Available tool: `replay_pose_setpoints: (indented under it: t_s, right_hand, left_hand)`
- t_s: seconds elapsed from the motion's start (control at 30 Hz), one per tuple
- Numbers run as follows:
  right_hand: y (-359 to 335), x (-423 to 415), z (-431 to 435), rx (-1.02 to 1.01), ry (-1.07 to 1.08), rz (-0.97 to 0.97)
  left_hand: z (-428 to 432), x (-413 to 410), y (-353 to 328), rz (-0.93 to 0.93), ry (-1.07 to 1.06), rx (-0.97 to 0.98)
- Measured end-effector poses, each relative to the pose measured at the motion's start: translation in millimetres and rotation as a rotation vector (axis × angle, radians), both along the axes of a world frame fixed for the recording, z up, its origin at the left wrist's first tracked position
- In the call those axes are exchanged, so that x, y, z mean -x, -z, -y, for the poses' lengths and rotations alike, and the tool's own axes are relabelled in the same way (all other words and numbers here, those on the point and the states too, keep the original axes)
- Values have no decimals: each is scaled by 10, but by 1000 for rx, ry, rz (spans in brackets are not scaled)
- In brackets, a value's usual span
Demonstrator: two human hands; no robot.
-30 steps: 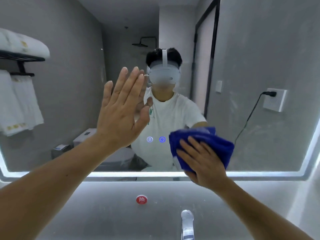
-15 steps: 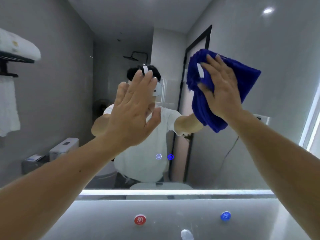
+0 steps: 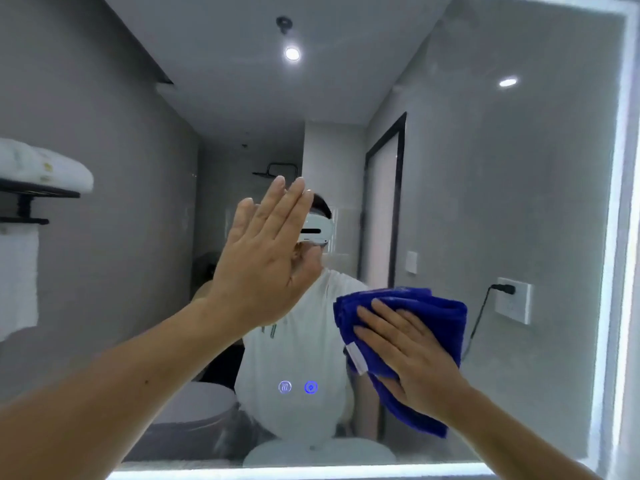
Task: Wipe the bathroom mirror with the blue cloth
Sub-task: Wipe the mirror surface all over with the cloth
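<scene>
The lit-edged bathroom mirror fills the view. My right hand lies flat on the folded blue cloth and presses it against the glass at the lower right of centre. A white tag on the cloth shows at its left edge. My left hand is raised flat at mid-glass, fingers together and pointing up, holding nothing. Whether it touches the glass I cannot tell.
Two glowing touch icons sit low on the glass. The bright light strip frames the mirror's right and bottom edges. Reflected are a towel rack, a wall socket with a plugged cable and a person in white.
My right hand has brought the cloth down from the upper right of the mirror to the lower right. The view has tilted upward, so the counter is out of sight. The left hand stays raised.
</scene>
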State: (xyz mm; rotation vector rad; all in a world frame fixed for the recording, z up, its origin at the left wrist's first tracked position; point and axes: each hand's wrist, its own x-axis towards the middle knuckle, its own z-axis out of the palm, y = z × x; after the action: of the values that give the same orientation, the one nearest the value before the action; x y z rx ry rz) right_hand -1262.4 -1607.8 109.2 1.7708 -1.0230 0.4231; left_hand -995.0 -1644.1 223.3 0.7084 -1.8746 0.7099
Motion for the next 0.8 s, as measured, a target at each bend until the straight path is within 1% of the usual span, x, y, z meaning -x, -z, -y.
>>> replay_pose_setpoints:
  t_s: [0.03, 0.1, 0.17, 0.27, 0.33, 0.47, 0.67, 0.73, 0.8]
  right_hand:
    - [-167, 12, 7, 7, -13, -1]
    - [-649, -15, 46, 52, -55, 73]
    - [-1257, -103, 108, 112, -108, 171]
    - [-2140, -239, 178, 193, -149, 245]
    - [-2625, -284, 197, 228, -158, 293]
    - [-3439, -340, 193, 240, -210, 381]
    - [-4424, -407, 107, 257, -225, 499]
    - [-4651, -483, 95, 274, -177, 549]
    - [-4756, -541, 108, 307, -101, 557]
  left_hand:
    - [1, 33, -58, 13, -19, 9]
    - [27, 96, -173, 24, -63, 53]
    - [74, 150, -334, 23, -88, 107]
    - [156, 190, -675, 3, -132, 164]
    - [193, 196, -904, -25, -178, 178]
    - [231, 191, -1297, -98, -176, 148]
    - [72, 74, -1671, -111, -156, 173]
    - [31, -17, -1749, -106, -172, 167]
    - [13, -91, -1814, -105, -177, 163]
